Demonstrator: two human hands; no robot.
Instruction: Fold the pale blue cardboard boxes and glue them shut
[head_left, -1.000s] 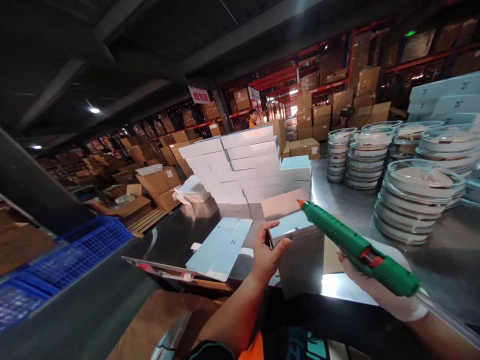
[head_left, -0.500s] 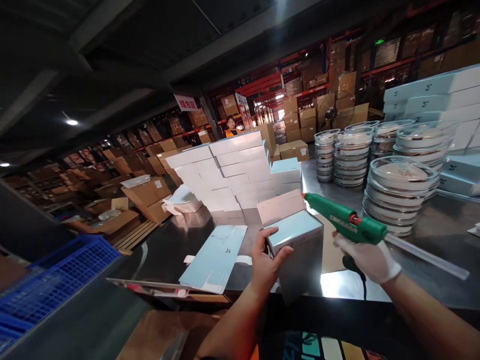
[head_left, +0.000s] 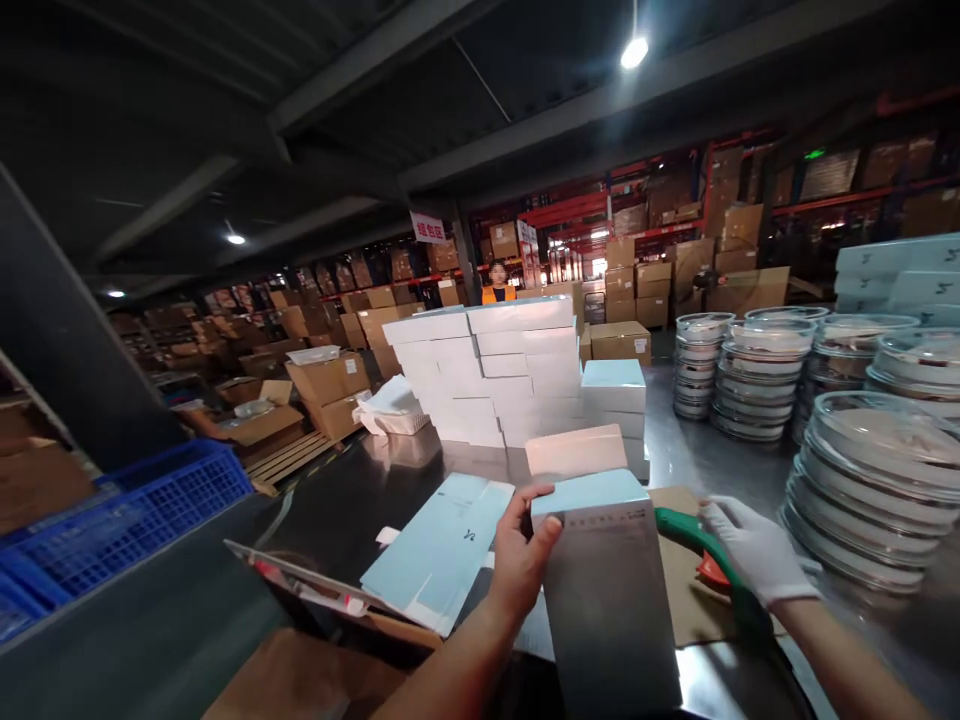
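My bare left hand (head_left: 520,550) grips a tall box (head_left: 604,590) by its upper left edge, thumb on the front and fingers behind. The box has a light blue top, a grey front and a raised pale flap (head_left: 576,450) at the back. To its right, my right hand (head_left: 754,555), in a white glove, is curled over the body of a green glue gun (head_left: 682,525) with an orange trigger. The gun lies low over a brown cardboard sheet (head_left: 679,610), its nozzle end close to the box. A flat light blue carton (head_left: 442,545) lies left of my left hand.
White boxes (head_left: 495,370) are stacked behind the box. Several piles of round clear-lidded tins (head_left: 870,490) stand on the right of the metal table (head_left: 667,455). A blue crate (head_left: 187,490) is at the left. Beyond the stack is a person in an orange vest (head_left: 498,293).
My right hand has lowered the glue gun from the flap's corner to the cardboard at the box's right, turning it. My left hand keeps the box, now showing more front. The view has tilted.
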